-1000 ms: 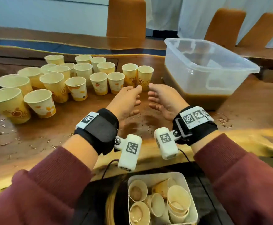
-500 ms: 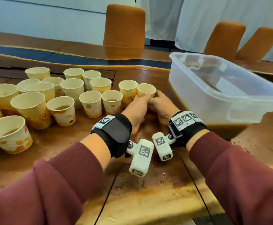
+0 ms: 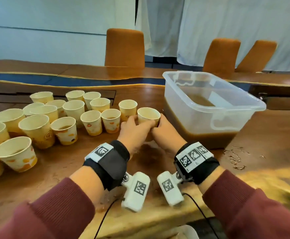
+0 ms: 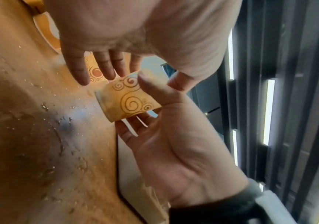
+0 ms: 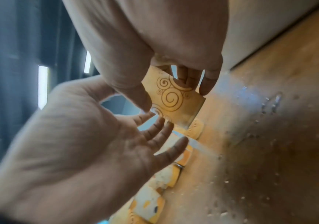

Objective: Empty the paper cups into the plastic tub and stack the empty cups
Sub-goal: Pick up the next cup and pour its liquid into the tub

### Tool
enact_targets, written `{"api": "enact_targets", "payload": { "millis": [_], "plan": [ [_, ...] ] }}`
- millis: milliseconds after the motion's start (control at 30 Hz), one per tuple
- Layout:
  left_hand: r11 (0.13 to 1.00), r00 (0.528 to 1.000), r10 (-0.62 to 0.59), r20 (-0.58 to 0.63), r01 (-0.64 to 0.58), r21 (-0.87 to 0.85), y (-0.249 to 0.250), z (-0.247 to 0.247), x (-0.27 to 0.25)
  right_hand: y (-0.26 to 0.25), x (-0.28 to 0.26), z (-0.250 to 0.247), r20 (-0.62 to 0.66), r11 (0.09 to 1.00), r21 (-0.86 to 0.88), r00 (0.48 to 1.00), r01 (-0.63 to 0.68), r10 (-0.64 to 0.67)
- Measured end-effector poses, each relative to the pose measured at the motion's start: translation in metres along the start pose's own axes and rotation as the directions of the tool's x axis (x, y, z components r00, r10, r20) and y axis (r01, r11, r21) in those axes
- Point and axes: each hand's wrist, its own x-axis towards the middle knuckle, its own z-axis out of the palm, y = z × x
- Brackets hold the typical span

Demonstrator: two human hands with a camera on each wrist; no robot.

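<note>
- Behind the long wooden table (image 3: 270, 152) hung pale curtains (image 3: 227, 28), with three orange chairs (image 3: 124, 47) along its far side.
- Spilled droplets dotted the tabletop near the hands in both wrist views.
- A swirl-printed paper cup (image 3: 148, 116) stood upright between the two hands, mouth up and long axis vertical, just left of the plastic tub (image 3: 233, 118).
- In the left wrist view the same cup (image 4: 130, 98) appeared with its base close to the wood; whether it touched could not be told.
- The left hand (image 3: 134, 131) reached forward from a black wrist strap, its thumb laid on the cup's near wall; its other fingers (image 4: 103, 66) stayed straight on the cup's left side, against it or just clear, not discernible.
- The right hand (image 3: 165, 133) gripped the cup from the right, thumb on the near wall and fingers (image 5: 206, 81) wrapped round the far side.
- Both forearms, in maroon sleeves (image 3: 58, 213), ran nearly parallel toward the cup.
- The clear tub held brown liquid low in its walls.
- Many more paper cups (image 3: 92, 123) stood upright in a cluster to the left, several holding brown liquid.
</note>
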Motion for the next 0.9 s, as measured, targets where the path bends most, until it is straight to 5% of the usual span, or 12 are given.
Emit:
{"api": "enact_targets", "payload": {
  "millis": [167,333,500,600,733,800,900],
  "plan": [
    [0.997,0.997,0.072,0.032,-0.071,-0.036,0.025,-0.001,-0.041,-0.042,-0.047,-0.023,0.093,0.990,0.036,0.986,0.138,-0.141],
    [0.976,0.978,0.205,0.045,-0.201,-0.082,0.063,0.002,-0.065,-0.097,-0.090,-0.061,0.143,0.959,-0.104,0.959,0.262,-0.246],
    [0.951,0.950,0.309,0.042,-0.308,-0.011,0.100,0.013,-0.069,-0.129,-0.082,-0.136,-0.218,0.917,-0.256,0.906,0.306,-0.363],
    [0.922,0.922,0.379,0.073,-0.383,0.056,0.112,0.026,-0.068,-0.123,-0.042,-0.193,-0.370,0.872,-0.465,0.862,0.152,-0.347],
    [0.886,0.899,0.425,0.104,-0.437,0.153,0.116,0.042,-0.066,-0.085,-0.001,-0.239,-0.431,0.719,-0.632,0.902,-0.290,-0.016],
    [0.879,0.896,0.427,0.119,-0.442,0.177,0.119,0.049,-0.062,-0.064,0.007,-0.243,-0.371,0.638,-0.685,0.922,-0.351,0.108],
    [0.855,0.887,0.439,0.142,-0.461,0.238,0.124,0.053,-0.052,-0.057,0.010,-0.244,-0.326,0.649,-0.673,0.930,-0.356,0.172]
  ]
}}
